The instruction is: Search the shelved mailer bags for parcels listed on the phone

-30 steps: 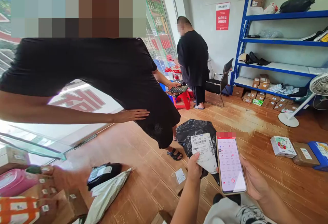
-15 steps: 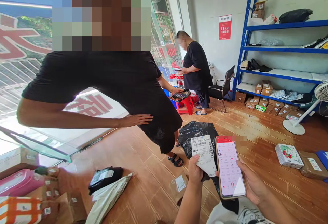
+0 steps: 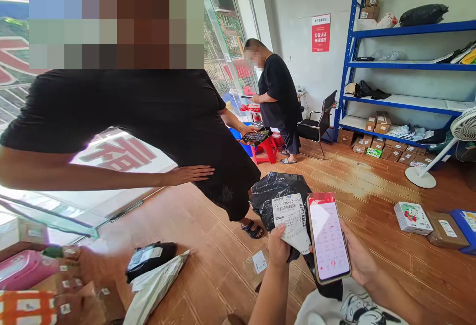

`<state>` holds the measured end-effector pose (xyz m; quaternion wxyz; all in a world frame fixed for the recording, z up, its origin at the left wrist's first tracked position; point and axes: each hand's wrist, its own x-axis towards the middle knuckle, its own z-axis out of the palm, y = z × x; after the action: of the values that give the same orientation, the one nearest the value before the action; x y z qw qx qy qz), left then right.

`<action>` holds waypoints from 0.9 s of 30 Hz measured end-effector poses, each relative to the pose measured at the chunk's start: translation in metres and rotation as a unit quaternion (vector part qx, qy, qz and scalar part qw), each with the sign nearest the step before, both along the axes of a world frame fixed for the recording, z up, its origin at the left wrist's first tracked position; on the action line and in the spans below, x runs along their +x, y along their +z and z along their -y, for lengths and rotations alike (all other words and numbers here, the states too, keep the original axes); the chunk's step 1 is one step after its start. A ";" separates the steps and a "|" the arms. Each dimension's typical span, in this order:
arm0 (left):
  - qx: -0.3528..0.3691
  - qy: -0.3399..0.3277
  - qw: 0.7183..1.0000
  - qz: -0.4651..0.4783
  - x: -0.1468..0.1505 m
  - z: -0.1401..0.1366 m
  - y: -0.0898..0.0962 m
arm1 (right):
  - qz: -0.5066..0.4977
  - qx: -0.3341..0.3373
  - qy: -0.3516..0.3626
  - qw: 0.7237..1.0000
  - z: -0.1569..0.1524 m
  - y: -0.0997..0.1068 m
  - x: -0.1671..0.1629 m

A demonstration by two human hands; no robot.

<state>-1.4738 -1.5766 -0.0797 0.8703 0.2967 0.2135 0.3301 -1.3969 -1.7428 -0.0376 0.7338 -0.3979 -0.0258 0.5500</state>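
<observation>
My left hand [image 3: 278, 246] is closed on a black plastic parcel bag [image 3: 266, 189], its thumb lying on the white shipping label [image 3: 288, 216]. The label faces me, with a barcode and printed text. My right hand [image 3: 359, 255] is wrapped round a smartphone [image 3: 329, 241] from its right side. On the lit screen is a pink-red page with rows of small icons. The phone stands upright just right of the label and covers part of the bag. My right fingers behind the phone are hidden.
A person in black [image 3: 148, 127] stands close at left, holding a handheld device [image 3: 256, 135]. Another person [image 3: 278, 97] stands by a red stool [image 3: 265, 150]. Parcels lie on the floor, including a black one [image 3: 150, 260]. A blue shelf [image 3: 409, 65] and a white fan [image 3: 420, 176] stand at right.
The whole view has shifted slightly, so most things sit further left. A pale arrow-like shape now shows on the phone screen. Both hands keep their holds.
</observation>
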 end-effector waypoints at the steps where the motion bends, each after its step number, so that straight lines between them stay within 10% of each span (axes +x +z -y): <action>1: 0.006 -0.002 1.000 -0.008 -0.001 0.001 0.002 | 0.003 0.000 0.003 1.000 0.001 -0.001 0.001; 27: 0.024 0.042 0.998 -0.039 -0.006 -0.001 0.008 | -0.013 0.023 -0.008 1.000 0.004 -0.006 0.002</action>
<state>-1.4794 -1.5754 -0.0716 0.8392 0.3212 0.2513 0.3596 -1.3949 -1.7465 -0.0438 0.7477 -0.3737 -0.0254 0.5483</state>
